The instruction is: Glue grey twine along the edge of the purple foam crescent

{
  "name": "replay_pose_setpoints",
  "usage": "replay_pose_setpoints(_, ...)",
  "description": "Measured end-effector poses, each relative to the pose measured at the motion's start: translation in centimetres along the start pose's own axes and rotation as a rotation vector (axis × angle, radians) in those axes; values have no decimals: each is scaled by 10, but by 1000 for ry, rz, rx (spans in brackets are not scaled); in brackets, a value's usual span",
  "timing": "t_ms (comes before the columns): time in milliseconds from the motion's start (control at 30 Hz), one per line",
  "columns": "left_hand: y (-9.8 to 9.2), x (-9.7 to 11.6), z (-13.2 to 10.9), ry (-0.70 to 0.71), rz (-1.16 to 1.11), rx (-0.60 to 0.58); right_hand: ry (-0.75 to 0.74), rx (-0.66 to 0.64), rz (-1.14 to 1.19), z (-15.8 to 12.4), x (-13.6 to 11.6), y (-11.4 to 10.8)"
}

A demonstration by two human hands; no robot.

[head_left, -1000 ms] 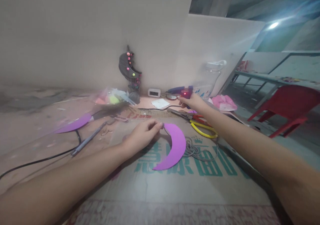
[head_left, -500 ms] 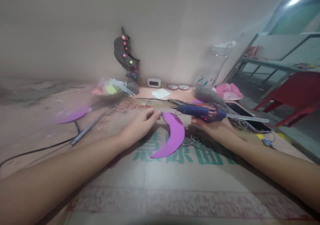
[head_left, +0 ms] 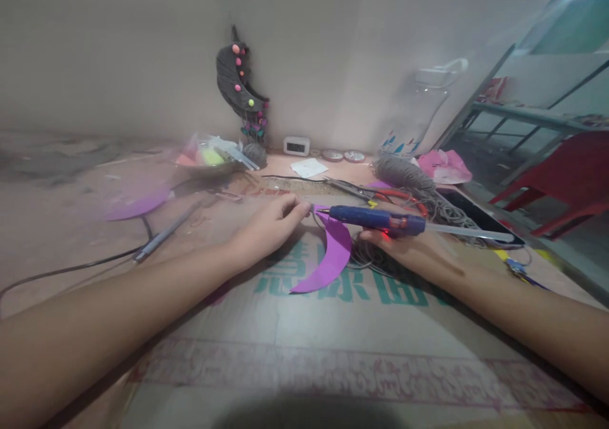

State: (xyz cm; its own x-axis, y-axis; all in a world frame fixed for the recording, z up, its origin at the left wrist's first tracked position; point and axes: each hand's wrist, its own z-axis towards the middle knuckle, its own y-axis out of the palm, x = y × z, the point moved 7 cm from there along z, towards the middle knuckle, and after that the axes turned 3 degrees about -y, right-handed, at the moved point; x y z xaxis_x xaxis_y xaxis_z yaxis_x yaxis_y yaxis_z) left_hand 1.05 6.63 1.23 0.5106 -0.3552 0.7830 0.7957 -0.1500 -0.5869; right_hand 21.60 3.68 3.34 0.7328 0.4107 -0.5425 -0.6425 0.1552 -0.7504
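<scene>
My left hand (head_left: 278,223) pinches the top tip of a purple crescent cutout (head_left: 337,251), which lies over the printed cardboard (head_left: 285,327). A bit of grey yarn shows along the crescent's inner edge near the fingertips. In my right hand (head_left: 404,248) is a blue hot glue gun (head_left: 371,218), its small light glowing red and a clear glue stick (head_left: 469,232) poking out of the back. The gun's nozzle points left and is at the crescent's upper end, close to my left fingertips; whether it touches cannot be told. Loose grey yarn (head_left: 364,254) lies under the right hand.
Behind are scissors (head_left: 354,191), a grey yarn skein (head_left: 399,174), a phone (head_left: 471,213), a small clock (head_left: 296,145) and a water bottle (head_left: 413,115). Left stand a bowl (head_left: 209,165), a pen (head_left: 166,233) and a black cord (head_left: 76,282). A decorated grey crescent (head_left: 238,83) leans on the wall.
The glue gun has moved left and slightly down, bringing its nozzle over the crescent's upper tip. My left hand keeps its pinch. The camera view has tilted down slightly.
</scene>
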Motion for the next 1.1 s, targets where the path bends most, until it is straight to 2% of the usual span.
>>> replay_pose_setpoints(100, 0, 2, 0, 4, 15, -9, 15, -41, 15, 2, 4, 4)
replay_pose_setpoints(567, 1, 0, -1, -1, 15, -17, 3, -28, 28, 4, 6, 7)
replay_pose_setpoints(1100, 2, 0, -1, -9, 11, -34, 75, -42, 106, 3, 6, 9)
